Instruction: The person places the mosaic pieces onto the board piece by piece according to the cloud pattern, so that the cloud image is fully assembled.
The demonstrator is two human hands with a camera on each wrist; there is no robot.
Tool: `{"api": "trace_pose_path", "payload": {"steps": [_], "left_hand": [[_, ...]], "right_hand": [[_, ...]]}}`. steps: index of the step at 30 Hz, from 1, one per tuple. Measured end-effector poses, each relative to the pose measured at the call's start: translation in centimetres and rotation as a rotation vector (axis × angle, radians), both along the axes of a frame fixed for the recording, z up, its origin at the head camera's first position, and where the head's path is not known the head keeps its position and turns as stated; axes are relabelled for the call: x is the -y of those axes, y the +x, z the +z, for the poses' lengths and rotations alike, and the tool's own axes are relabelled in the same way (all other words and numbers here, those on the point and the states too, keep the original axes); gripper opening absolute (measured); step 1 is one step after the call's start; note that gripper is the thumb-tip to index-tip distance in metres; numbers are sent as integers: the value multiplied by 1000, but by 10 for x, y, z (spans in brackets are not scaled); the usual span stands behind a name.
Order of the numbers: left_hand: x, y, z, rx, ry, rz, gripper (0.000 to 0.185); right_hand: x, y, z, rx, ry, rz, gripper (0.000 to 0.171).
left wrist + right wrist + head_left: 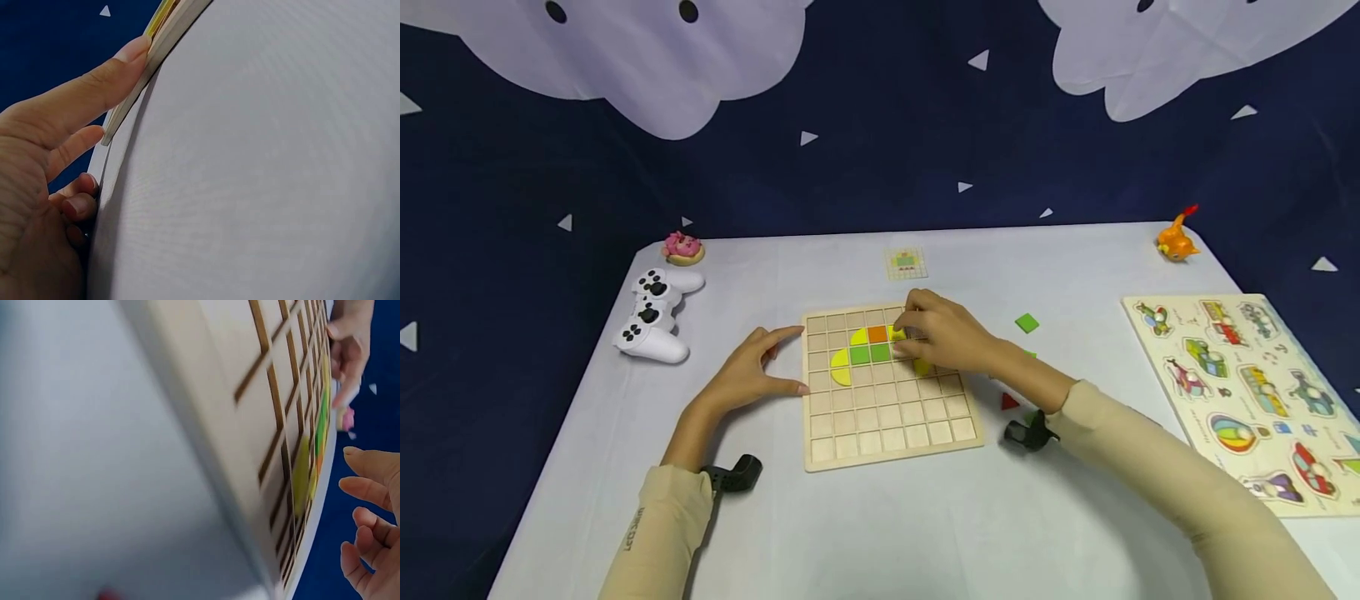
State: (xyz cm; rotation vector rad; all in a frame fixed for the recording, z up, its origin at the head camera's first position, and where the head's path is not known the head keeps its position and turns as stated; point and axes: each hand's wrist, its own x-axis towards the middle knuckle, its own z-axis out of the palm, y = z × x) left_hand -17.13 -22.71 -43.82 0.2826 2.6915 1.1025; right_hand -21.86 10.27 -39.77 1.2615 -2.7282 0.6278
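A wooden grid board (887,417) lies at the middle of the table. Its upper rows hold yellow quarter-round pieces (842,367), an orange square (877,334) and green squares (868,353). My right hand (936,337) hovers over the board's upper right, fingertips at a yellow piece (897,333). In the right wrist view its fingers (369,487) are loosely curved with nothing between them. My left hand (752,371) rests on the table. Its straight thumb (94,87) and forefinger touch the board's left edge (162,44).
A white game controller (655,321) and a pink doughnut toy (682,247) sit at the far left. A pattern card (906,262) lies behind the board. A green square (1027,323) and a red triangle (1009,402) lie right of it. A peg puzzle (1255,392) and an orange toy (1176,242) are at the right.
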Motion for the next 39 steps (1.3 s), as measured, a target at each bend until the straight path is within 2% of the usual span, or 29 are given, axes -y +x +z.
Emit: {"api": "trace_pose_path", "payload": {"steps": [10, 17, 23, 31, 39], "left_hand": [[4, 1, -2, 2, -6, -2, 96], [5, 1, -2, -6, -13, -7, 96], [5, 1, -2, -8, -10, -10, 96], [3, 0, 0, -8, -21, -13, 96], [2, -1, -1, -17, -20, -14, 95]], "right_hand": [[-73, -10, 0, 69, 70, -200, 32], [-121, -10, -4, 69, 121, -269, 34], [-141, -10, 0, 62, 141, -304, 36], [-156, -8, 3, 104, 200, -327, 37], [-167, -5, -1, 38, 189, -312, 27]]}}
